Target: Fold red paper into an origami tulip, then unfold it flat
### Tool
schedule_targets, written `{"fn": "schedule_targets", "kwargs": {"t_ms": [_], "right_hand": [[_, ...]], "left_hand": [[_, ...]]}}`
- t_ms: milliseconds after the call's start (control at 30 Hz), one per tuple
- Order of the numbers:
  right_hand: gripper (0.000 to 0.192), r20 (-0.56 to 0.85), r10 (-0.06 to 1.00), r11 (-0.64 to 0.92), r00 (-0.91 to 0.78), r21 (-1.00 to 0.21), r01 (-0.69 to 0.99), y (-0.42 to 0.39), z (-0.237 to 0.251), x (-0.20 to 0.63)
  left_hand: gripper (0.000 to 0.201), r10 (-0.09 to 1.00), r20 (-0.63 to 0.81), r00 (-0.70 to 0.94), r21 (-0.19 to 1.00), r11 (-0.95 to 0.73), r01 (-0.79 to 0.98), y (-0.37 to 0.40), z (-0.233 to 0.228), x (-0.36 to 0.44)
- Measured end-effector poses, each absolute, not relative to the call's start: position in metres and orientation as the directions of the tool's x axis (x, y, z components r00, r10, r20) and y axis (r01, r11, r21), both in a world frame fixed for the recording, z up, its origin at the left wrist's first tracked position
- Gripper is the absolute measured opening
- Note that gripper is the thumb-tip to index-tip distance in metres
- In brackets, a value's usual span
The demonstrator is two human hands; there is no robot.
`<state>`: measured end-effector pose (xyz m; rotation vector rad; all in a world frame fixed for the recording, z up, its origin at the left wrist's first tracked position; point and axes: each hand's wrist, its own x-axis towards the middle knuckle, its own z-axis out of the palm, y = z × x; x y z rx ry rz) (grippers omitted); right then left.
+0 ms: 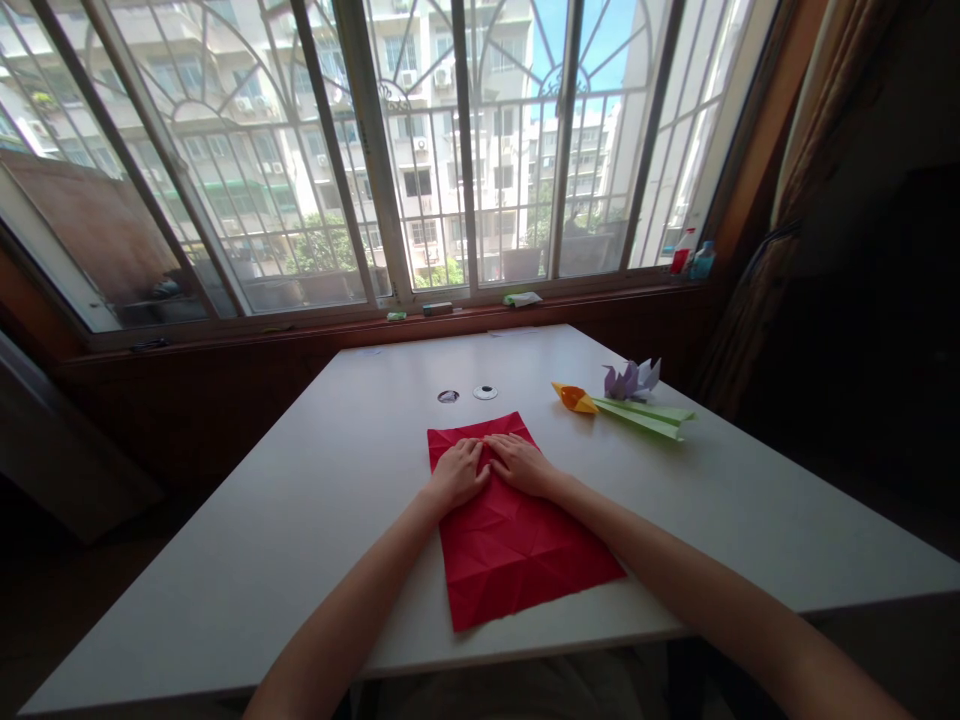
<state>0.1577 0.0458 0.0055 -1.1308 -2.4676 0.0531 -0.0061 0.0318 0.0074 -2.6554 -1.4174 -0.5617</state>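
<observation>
A red sheet of paper point(517, 545), marked all over with crease lines, lies on the white table in front of me. My left hand point(457, 473) rests flat on its far left part, fingers stretched out. Close beside it, my right hand point(519, 464) lies flat on the same sheet, its fingers pointing toward the left hand. Neither hand grips the paper; both press on it from above. The fingertips almost meet near the sheet's far edge. The paper under the palms is hidden.
On the right of the white table point(300, 520) are a yellow paper boat point(574, 397), a green paper plane point(645, 416) and a purple folded paper piece point(631, 380). Two round discs point(485, 392) sit beyond the sheet. Bottles point(702, 262) stand on the windowsill.
</observation>
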Motion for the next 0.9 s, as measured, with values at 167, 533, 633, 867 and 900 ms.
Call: {"fn": "schedule_targets", "kwargs": {"t_ms": [167,533,633,867,900], "right_hand": [[0.043,0.382,0.757,0.624,-0.530,-0.180,0.760,0.044,0.009,0.161],[0.032,0.339,0.838,0.492,-0.428,-0.130,0.861,0.044,0.018,0.166],[0.027,0.281,0.903,0.367,-0.325,-0.112,0.923,0.045,0.022,0.171],[0.031,0.258,0.942,0.241,-0.216,-0.069,0.968,0.045,0.022,0.173],[0.032,0.266,0.937,0.254,-0.228,-0.070,0.965,0.044,0.022,0.172]], "left_hand": [[0.034,0.836,0.319,0.446,0.100,-0.497,0.862,0.029,0.011,-0.004],[0.034,0.962,0.205,0.181,0.014,-0.188,0.982,0.028,0.025,-0.017],[0.036,0.982,0.154,0.105,-0.007,-0.105,0.994,0.029,0.029,-0.021],[0.033,0.989,0.117,0.093,-0.026,-0.091,0.996,0.031,0.028,-0.020],[0.033,0.988,0.118,0.100,-0.028,-0.098,0.995,0.031,0.027,-0.019]]}}
